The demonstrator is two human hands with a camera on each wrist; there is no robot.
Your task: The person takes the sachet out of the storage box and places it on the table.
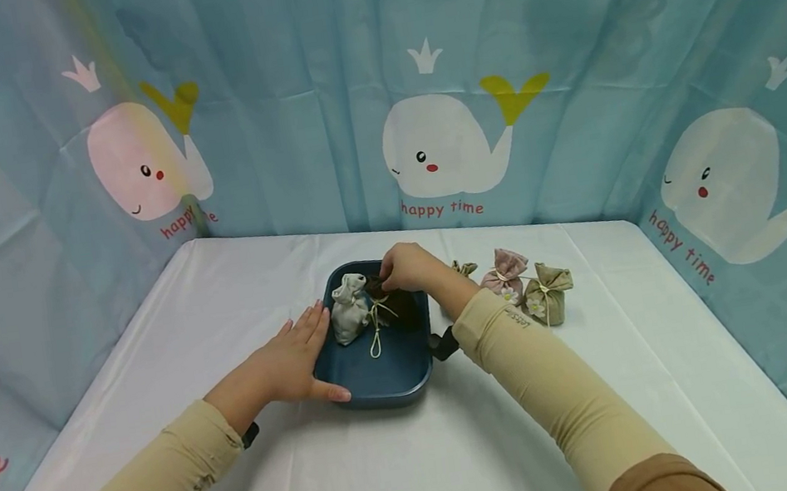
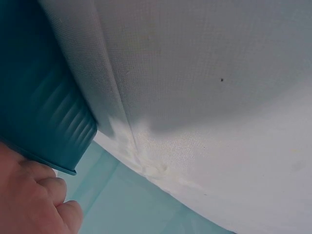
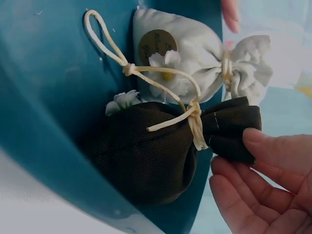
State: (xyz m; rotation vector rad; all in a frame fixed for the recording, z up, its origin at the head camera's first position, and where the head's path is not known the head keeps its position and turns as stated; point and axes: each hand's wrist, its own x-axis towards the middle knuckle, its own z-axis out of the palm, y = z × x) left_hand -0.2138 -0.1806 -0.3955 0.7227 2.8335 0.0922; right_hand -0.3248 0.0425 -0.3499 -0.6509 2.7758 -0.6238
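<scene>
The right hand pinches the brown bag by its gathered top, above the cord, at about 1 o'clock in the bin. Probably light, soft and not slippery, it is best held there, sparing the flower. The left hand, fingers spread, touches the bin's 9 o'clock side.

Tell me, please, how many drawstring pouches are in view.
5: white pouch and brown pouch in the blue bin; pink pouch, olive pouch and partly hidden pouch right of it. More may be hidden.
</scene>
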